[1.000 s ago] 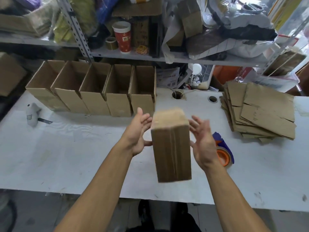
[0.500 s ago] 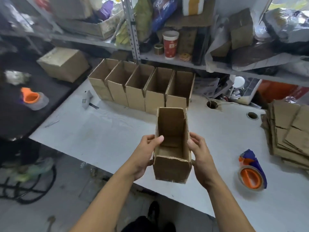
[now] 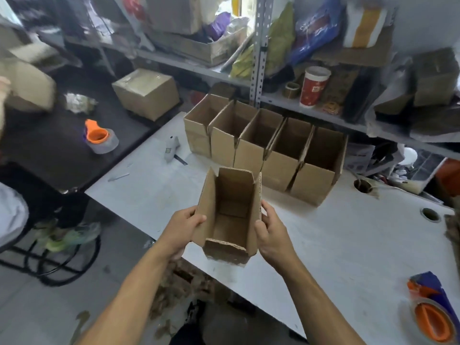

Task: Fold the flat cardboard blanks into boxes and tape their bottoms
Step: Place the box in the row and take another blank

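A: What are we holding?

B: We have one folded box [image 3: 230, 217] between both hands, its open top toward us, so we see down to the closed bottom. Our left hand [image 3: 183, 229] grips the left wall, thumb curled over the rim. Our right hand [image 3: 272, 232] grips the right wall, thumb on the near corner.

A: Is it on the tabletop [image 3: 348, 245]?

B: We cannot tell whether the box rests on it; the box sits over the near-left edge.

A: And the finished ones?

B: Beyond our hands, a row of five open boxes [image 3: 263, 148] stands side by side, walls touching, along the far edge beneath the metal shelf [image 3: 311, 113].

A: The tape?

B: One orange tape dispenser [image 3: 433, 312] lies well to the right of our right hand, near the tabletop's front edge. A second orange dispenser [image 3: 99, 138] sits far to the left of our left hand, on a dark table [image 3: 49, 158], with a sealed carton [image 3: 146, 93] behind it.

A: Anything closer?

B: A grey utility knife [image 3: 171, 151] lies beyond our left hand, just left of the row. A red paper cup [image 3: 315, 87] stands on the shelf above.
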